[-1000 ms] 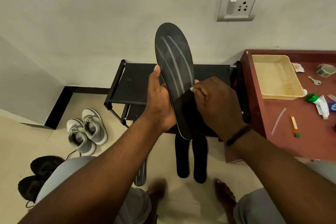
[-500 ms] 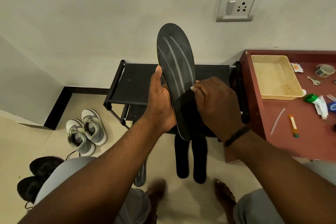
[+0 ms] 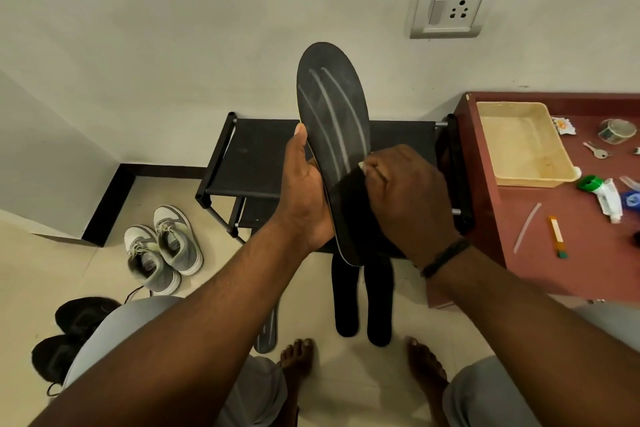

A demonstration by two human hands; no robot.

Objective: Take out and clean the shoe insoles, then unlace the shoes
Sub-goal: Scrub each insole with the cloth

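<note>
Head camera, looking down past my knees: my left hand (image 3: 304,194) grips a dark insole (image 3: 332,114) from its left edge, thumb laid up along the rim, holding it upright with its rounded toe end raised against the pale wall (image 3: 173,28). Pale streaks run lengthwise down its face. My right hand (image 3: 408,194) is curled over a black cloth (image 3: 349,198) and presses it against the lower half of the insole; a dark band sits on that wrist.

Behind the insole stands a low black shoe rack (image 3: 249,156), set against the wall. Two more black insoles (image 3: 363,302) lean side by side at its foot, heels on the tiled floor (image 3: 52,270), just ahead of my bare feet (image 3: 298,360). Another grey insole (image 3: 268,333) lies flat beside my left leg, partly hidden by my forearm.

To the left of the rack, a pair of grey and white sneakers (image 3: 162,250) sits on the floor with laces in place. Nearer me, at the lower left, are black shoes (image 3: 72,333), partly covered by my knee.

At right, a reddish-brown table (image 3: 554,270) holds a cream plastic tray (image 3: 519,146), a roll of tape (image 3: 618,130), keys (image 3: 595,150), a green-capped tube (image 3: 602,192) and a small orange stick (image 3: 557,236). A switch and socket plate (image 3: 450,10) is fixed on the wall above.
</note>
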